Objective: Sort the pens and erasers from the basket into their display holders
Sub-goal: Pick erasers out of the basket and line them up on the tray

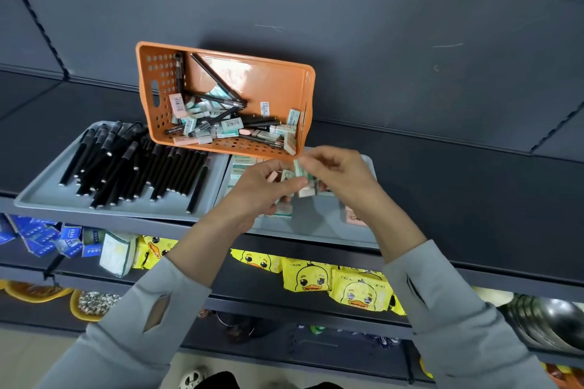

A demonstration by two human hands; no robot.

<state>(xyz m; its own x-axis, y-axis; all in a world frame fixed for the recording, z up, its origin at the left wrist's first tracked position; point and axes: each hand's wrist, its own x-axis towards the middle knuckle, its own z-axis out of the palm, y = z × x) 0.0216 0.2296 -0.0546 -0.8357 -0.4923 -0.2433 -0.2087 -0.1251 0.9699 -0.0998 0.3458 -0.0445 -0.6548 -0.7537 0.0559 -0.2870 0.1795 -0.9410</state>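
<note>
An orange basket (278, 85) leans tilted against the back of the shelf, with several black pens and boxed erasers heaped in its lower end. A grey tray (47, 202) on the left holds many black pens (132, 167). A second grey tray (316, 224) on the right holds erasers (241, 167), mostly hidden by my hands. My left hand (262, 186) holds a small bunch of erasers above this tray. My right hand (338, 174) pinches a green-and-white eraser (299, 169) at the top of that bunch.
Both trays sit at the front edge of a dark shelf. Below it, a lower shelf carries blue packets (38, 237) and yellow duck-print packs (316, 275). Metal bowls (550, 322) and orange dishes (34, 292) lie further down.
</note>
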